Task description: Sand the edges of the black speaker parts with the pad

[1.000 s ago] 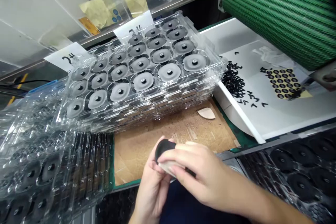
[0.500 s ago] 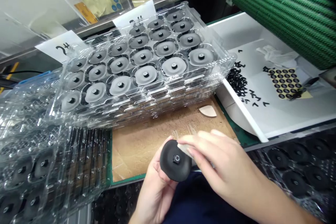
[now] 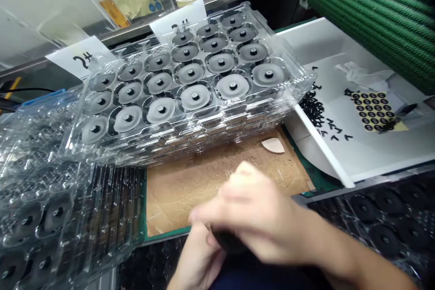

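My left hand [image 3: 199, 256] is closed around a round black disc [image 3: 227, 239], of which only a dark part shows low in the view. Across the disc lies my right hand [image 3: 248, 210], smeared by motion, its fingers curled together; anything in them is hidden now. Beyond the hands, a pale wedge-shaped piece [image 3: 273, 145] rests on the brown board [image 3: 176, 195]. A stack of clear plastic trays [image 3: 217, 118] stands behind the board. Several grey-black discs [image 3: 195, 96] with a small central post sit in the top tray's pockets.
More clear trays [image 3: 102, 217] are piled on the left. To the right, a white bin [image 3: 367, 158] contains small black clips [image 3: 312, 108] and a sheet of round black stickers [image 3: 375, 111]. A green roller belt [image 3: 377, 22] is above it. Paper signs [image 3: 81, 56] stand behind the stack.
My right hand has swung left over the disc, covering most of it and the pale flat piece it was pinching at the rim. The view has shifted slightly. My left hand keeps its grip.
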The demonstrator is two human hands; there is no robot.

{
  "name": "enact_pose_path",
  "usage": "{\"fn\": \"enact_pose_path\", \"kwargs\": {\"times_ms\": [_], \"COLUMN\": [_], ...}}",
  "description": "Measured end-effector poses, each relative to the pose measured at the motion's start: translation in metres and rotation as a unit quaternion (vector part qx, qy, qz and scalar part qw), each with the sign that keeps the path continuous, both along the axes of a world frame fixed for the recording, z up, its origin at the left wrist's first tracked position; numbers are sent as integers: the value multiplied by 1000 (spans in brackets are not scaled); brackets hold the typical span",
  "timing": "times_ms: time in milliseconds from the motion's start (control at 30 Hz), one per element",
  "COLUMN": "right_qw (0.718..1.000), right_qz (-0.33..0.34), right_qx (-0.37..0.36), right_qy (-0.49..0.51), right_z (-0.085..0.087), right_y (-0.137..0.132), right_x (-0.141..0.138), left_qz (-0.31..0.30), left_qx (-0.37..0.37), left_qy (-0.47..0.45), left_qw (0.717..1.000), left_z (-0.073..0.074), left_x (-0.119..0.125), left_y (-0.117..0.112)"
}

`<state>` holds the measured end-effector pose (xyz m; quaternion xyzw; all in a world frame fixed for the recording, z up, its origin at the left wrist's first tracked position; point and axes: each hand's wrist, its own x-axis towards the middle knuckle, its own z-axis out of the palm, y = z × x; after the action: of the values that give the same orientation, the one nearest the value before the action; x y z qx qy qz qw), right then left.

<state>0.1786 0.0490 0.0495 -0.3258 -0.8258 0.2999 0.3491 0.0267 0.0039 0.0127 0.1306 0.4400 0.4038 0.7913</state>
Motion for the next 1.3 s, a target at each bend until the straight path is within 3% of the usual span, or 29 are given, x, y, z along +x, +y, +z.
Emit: {"fn": "enact_pose_path", "kwargs": {"times_ms": [67, 133, 300, 400, 700, 767, 833, 867, 933, 1000, 1067, 1167, 1300], "right_qw": [991, 975, 955, 941, 963, 965, 966, 966, 964, 960, 955, 945, 926], "right_qz": [-123, -197, -254, -307, -228, -212, -201, -198, -199, -206, -212, -210, -170], "right_qx": [-39, -94, -141, -136, -146, -155, -163, -167, -175, -185, -198, -230, -306], "right_qy": [-26, -52, -64, -43, 11, 13, 16, 18, 28, 45, 66, 99, 143], "right_z": [-21, -52, -129, -144, -123, -125, -125, -124, -120, -111, -98, -77, -50], "right_y": [11, 20, 8, -11, -32, -34, -37, -37, -38, -39, -40, -44, -48], "right_x": [7, 14, 16, 10, 2, -1, -4, -6, -9, -12, -15, -20, -32], "left_qz": [-3, -3, -1, -11, -22, -12, -2, -1, -10, -23, -26, -22, -19], "left_qx": [-11, -29, -37, -33, 30, 106, 235, 314, 458, 546, 574, 572, 527], "left_qy": [-20, -50, -131, -167, -222, -138, 38, 143, 322, 420, 460, 475, 443], "left_qw": [1000, 998, 991, 985, 974, 985, 971, 939, 828, 725, 677, 669, 725], "left_z": [4, 8, 8, 3, -8, -12, -18, -21, -26, -27, -26, -23, -23], "left_x": [0, -1, -9, -15, -29, -32, -36, -38, -44, -49, -55, -62, -71], "left_y": [2, 2, 1, -1, -9, -13, -16, -18, -19, -18, -17, -19, -27]}}
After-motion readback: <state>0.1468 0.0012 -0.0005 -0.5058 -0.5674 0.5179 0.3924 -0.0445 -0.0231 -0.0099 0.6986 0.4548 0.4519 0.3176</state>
